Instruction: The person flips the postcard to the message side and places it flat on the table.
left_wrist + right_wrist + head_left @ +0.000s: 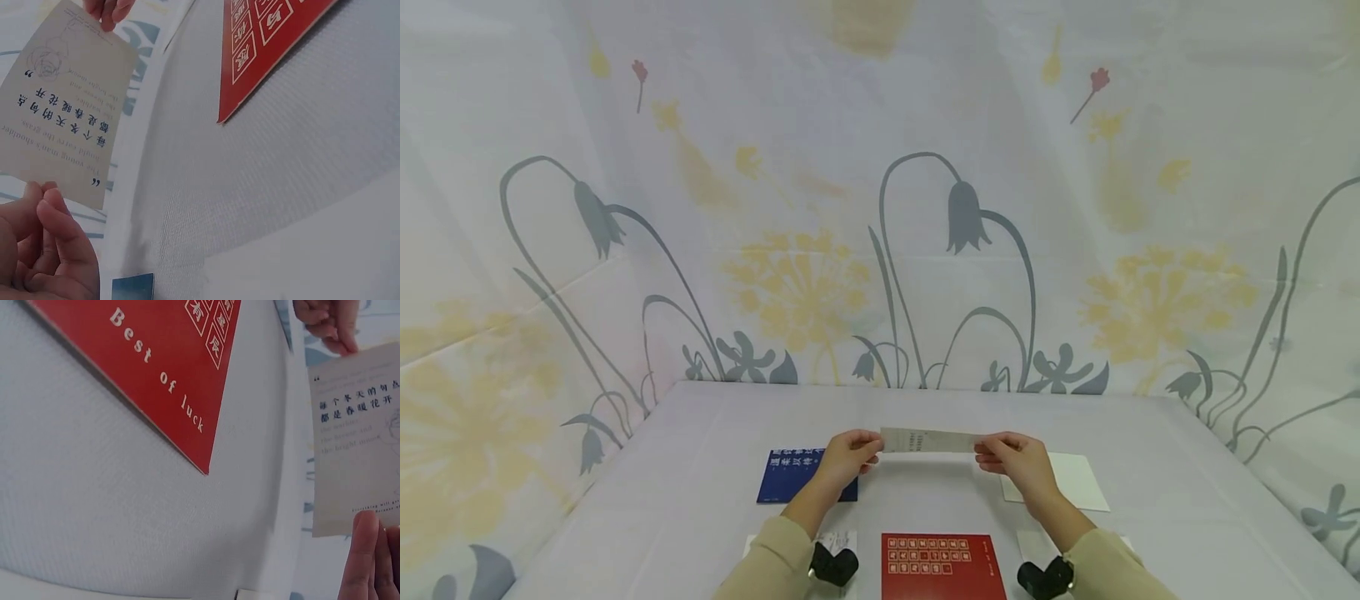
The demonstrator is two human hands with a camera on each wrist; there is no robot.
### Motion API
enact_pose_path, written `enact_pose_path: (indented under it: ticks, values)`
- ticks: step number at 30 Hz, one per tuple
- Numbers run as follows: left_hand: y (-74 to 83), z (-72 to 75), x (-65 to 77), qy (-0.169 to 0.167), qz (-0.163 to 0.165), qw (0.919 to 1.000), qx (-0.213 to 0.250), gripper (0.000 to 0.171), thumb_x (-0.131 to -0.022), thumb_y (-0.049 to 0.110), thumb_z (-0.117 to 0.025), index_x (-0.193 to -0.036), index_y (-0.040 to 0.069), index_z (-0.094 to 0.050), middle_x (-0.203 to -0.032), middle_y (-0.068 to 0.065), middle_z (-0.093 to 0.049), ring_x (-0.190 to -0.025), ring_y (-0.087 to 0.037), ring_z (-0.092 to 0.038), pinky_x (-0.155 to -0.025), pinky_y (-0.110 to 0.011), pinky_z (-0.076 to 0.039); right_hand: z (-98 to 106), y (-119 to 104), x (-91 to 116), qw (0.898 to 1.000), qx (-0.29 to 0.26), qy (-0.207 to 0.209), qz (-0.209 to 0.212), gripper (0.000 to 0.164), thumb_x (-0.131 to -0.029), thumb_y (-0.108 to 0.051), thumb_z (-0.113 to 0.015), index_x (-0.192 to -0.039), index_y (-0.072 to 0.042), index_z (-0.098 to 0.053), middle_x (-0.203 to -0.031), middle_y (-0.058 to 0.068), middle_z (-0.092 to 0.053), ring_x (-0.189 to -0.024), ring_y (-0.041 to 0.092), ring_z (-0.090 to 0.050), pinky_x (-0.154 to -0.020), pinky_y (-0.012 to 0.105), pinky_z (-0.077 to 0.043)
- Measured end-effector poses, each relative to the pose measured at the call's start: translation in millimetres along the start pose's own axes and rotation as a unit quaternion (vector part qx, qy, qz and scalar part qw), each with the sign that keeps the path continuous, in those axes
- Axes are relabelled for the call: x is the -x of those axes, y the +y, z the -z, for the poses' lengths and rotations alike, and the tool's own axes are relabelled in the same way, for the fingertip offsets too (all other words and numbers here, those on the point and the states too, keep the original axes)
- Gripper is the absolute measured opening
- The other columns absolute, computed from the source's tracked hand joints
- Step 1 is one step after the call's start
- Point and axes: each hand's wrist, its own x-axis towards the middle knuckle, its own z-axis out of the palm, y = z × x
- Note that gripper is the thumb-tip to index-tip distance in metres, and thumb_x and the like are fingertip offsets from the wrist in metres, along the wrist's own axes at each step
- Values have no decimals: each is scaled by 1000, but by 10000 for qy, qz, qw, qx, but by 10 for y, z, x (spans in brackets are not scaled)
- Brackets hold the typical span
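1. Head view: your printed card (pixel 928 441) is up above the table (pixel 662 508), held between both hands; Chinese and English text shows on it.
2. Your left hand (pixel 846 458) pinches its left end.
3. Your right hand (pixel 1024 465) pinches its right end.
4. Red card (pixel 943 571), marked "Best of luck", lies nearer you, between your forearms.
5. Blue card (pixel 784 479) lies left, pale card (pixel 1081 483) right, each partly hidden by your arms.
6. Flower-patterned cloth (pixel 820 92) stands behind.
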Motion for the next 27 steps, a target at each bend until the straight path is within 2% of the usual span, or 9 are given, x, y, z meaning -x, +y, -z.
enact_pose_path:
  ticks: [2,10,17,23,27]
  values:
    - [-39,10,-34,-54,45,9999,97,25,-94,11,-56,-109,-8,-61,-95,-14,-65,-75,-10,-59,-69,-27,-53,-1,4,0,10000,-45,5,-19,23,-93,-6,-55,-100,14,-61,-90,18,-68,-75,23,-68,-68,29,-56]
    - [-33,38,-22,-221,283,9962,793,28,-94,7,-54,-114,-13,-57,-101,-18,-65,-81,-12,-63,-76,-27,-53,-7,23,0,9995,-274,14,-170,20,-90,-4,-58,-97,15,-62,-87,17,-68,-73,19,-67,-68,29,-55]
    - [-93,72,-45,-238,717,9860,1489,32,-92,6,-57,-116,-16,-55,-97,-13,-67,-84,-14,-64,-80,-27,-52,-22,94,1,9990,-330,28,-291,20,-89,-2,-59,-97,16,-62,-85,16,-68,-71,17,-67,-68,28,-55]
    - [-111,94,-50,-366,746,9802,1797,34,-92,6,-57,-117,-16,-53,-98,-13,-67,-88,-17,-64,-81,-27,-52,-35,133,-8,9987,-386,58,-326,21,-88,-1,-60,-98,17,-61,-85,17,-68,-72,17,-67,-69,28,-55]
    - [-93,98,-49,-322,806,9779,1904,34,-92,7,-58,-117,-16,-54,-96,-12,-67,-85,-15,-64,-79,-26,-52,-36,147,-19,9989,-336,35,-322,23,-88,-2,-60,-99,18,-61,-84,17,-68,-71,17,-67,-69,28,-55]
